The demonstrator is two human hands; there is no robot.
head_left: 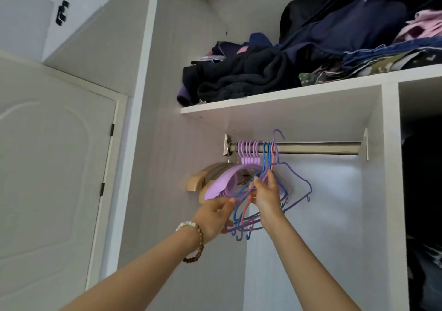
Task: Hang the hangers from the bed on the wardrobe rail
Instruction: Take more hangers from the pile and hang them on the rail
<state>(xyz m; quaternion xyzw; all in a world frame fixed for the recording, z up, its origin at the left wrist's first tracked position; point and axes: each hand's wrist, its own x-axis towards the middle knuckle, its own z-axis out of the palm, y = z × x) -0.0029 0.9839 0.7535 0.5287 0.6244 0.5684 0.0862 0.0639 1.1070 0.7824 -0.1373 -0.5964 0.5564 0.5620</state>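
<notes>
White door point(47, 167): well left of the wardrobe rail point(311, 147). Beige hangers point(198, 179) and lilac hangers point(224, 181): hooked at the rail's left end. Left hand point(215, 217), with bracelet point(196, 239): below the rail, pinching the wire hangers point(296, 179). Right hand point(265, 196): just under the rail, fingers closed round their necks; 1 purple hook stands above the rail. Shelf point(287, 93) of piled clothes point(263, 71): above the rail.

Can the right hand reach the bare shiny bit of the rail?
Probably yes: the right hand is just below the silver metal wardrobe rail, with only open space between, though it grips thin wire hangers.
</notes>
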